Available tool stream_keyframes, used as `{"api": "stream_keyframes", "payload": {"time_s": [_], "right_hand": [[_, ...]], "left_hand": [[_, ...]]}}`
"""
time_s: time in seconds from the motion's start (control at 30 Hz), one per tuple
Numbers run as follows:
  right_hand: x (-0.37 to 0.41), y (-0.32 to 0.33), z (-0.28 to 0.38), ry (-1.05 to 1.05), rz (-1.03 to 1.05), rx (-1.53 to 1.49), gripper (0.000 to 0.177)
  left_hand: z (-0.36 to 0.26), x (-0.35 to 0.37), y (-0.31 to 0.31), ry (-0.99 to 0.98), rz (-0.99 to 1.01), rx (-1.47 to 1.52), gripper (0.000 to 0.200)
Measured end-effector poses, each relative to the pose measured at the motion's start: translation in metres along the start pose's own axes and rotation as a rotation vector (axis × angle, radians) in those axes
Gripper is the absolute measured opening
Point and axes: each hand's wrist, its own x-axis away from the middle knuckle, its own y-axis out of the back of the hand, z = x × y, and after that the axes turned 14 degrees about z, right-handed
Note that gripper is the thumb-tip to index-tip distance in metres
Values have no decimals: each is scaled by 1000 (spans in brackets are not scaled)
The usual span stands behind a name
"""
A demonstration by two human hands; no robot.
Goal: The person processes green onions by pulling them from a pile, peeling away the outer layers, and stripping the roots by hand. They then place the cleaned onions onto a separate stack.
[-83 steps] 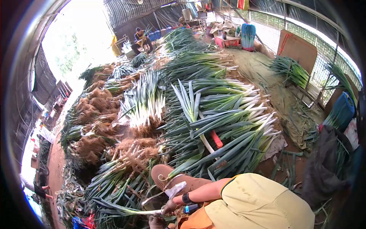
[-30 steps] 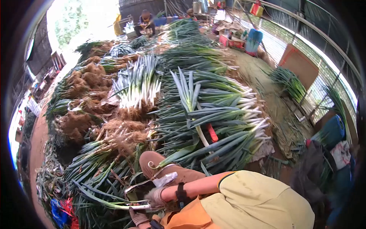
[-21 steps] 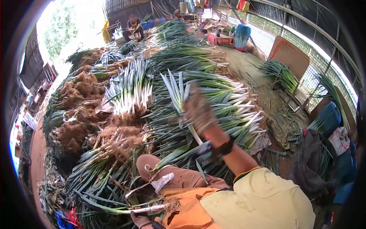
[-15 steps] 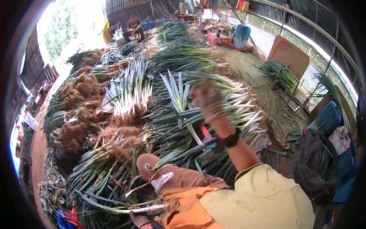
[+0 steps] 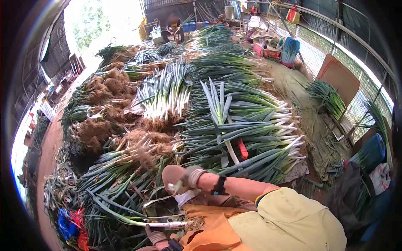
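Observation:
My left hand [image 5: 155, 235], in a brownish glove, is closed around the white shank of a leek [image 5: 169, 225]. The leek's roots lie toward my orange apron [image 5: 215, 226], and its green leaves point left. My right hand [image 5: 190, 177], also gloved, is over my knee near a pale scrap of cloth or paper [image 5: 186, 197]; its fingers are smeared by motion and I cannot make out what they hold. Beyond it, a red-handled tool [image 5: 242, 149] lies on the trimmed leeks [image 5: 264, 129], beside a single leek [image 5: 217, 104] set crosswise on the pile.
Leeks with brown roots [image 5: 92, 134] are heaped on the left. A bundle of white-stemmed leeks [image 5: 165, 94] is in the middle. A person [image 5: 173, 28] sits at the back. Right stand a brown board [image 5: 339, 79], more leeks [image 5: 328, 98] and a blue bundle [image 5: 370, 148].
My right hand has swung from above the trimmed leeks down and left to my knee, and the red-handled tool now shows more fully. The view has shifted left. My left hand still holds the leek.

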Motion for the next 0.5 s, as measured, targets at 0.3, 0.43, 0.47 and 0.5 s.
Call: {"api": "stream_keyframes", "payload": {"time_s": [0.3,0.43,0.47,0.5], "right_hand": [[8,68,160,863,-494,23,23],[-20,-39,134,495,270,242,29],[-22,-79,120,565,262,281,30],[-31,-124,115,527,378,58,34]], "left_hand": [[-5,2,3,6,80,77,29],[11,-25,74,18,154,18,37],[11,-24,69,35,157,12,37],[10,-20,62,-21,232,0,39]]}}
